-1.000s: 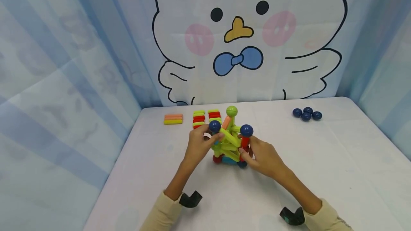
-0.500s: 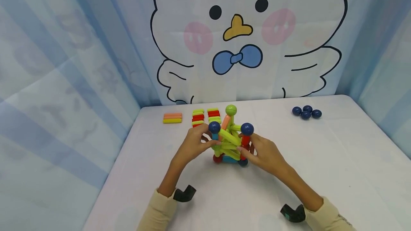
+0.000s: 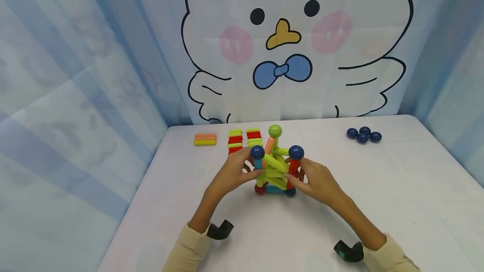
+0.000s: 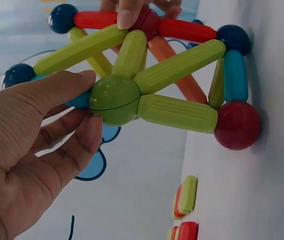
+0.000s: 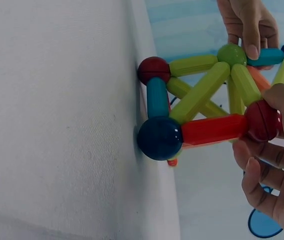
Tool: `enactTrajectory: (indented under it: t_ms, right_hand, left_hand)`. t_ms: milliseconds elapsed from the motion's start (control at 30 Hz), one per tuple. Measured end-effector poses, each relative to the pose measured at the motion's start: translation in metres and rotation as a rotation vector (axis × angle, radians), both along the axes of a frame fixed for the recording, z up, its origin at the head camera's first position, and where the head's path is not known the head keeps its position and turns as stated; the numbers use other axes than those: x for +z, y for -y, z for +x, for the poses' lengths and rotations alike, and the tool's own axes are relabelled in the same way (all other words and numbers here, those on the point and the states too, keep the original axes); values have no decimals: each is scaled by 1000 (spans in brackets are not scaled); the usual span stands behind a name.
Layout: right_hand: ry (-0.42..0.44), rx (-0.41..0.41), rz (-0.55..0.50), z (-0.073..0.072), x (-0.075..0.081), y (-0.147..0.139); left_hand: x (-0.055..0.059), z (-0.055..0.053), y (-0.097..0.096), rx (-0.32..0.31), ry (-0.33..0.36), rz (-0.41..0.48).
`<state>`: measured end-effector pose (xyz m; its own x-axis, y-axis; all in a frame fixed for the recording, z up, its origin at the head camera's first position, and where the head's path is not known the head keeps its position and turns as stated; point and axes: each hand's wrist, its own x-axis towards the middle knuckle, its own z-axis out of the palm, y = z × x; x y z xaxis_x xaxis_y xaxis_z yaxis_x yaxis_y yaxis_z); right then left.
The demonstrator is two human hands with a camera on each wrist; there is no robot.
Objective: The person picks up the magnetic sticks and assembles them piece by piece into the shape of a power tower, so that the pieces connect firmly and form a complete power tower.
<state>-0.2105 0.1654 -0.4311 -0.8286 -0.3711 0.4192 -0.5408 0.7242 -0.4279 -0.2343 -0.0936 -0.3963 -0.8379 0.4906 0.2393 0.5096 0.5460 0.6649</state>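
Standing upright near the middle of the counter (image 3: 382, 188): a ball-and-rod structure (image 3: 275, 163), apparently resting on its lower balls, including a dark red one (image 5: 154, 70) at near left and a dark blue one (image 5: 159, 137) at near right, probably spreading the weight between corners. Steadying both sides at mid-height, presumably to avoid twisting or parting the joints. Pinching with the left hand (image 3: 231, 173), between thumb and fingers, at the join of a light-blue rod (image 5: 268, 56) and the middle green ball (image 4: 114, 100). Pinching the middle dark red ball (image 5: 262, 121) with the thumb and a fingertip of the right hand (image 3: 319, 181), bending the lower fingers loosely. Opening both hands only about as wide as the gripped parts. Lying well apart at far left: orange and yellow rods (image 3: 205, 139). Lying just beyond the left hand: two rows of green and red rods (image 3: 235, 139). Clustering at far right: loose dark blue balls (image 3: 362, 137), perhaps sorted by kind for easy finding.
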Motion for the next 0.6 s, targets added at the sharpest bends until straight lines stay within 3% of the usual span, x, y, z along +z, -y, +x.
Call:
enactTrajectory:
  t_ms: [100,233,333,400,600]
  right_hand:
    - [1,4,0,1,0,0]
    - [-6,11,-4,0,-1,0]
    - [-8,16,-6,-1,-1,0]
    - [-11,19,-10,-1,-2,0]
    - [-25,20,-19,0,-3,-1]
  left_hand:
    - [0,-1,2,-22,2,-5]
    - [-2,-8,12,-40,61,-7]
    - [-10,-19,27,1,133,-28]
    - [-18,-26,36,76,155,-65]
    - [-47,-46,46,415,154,-262]
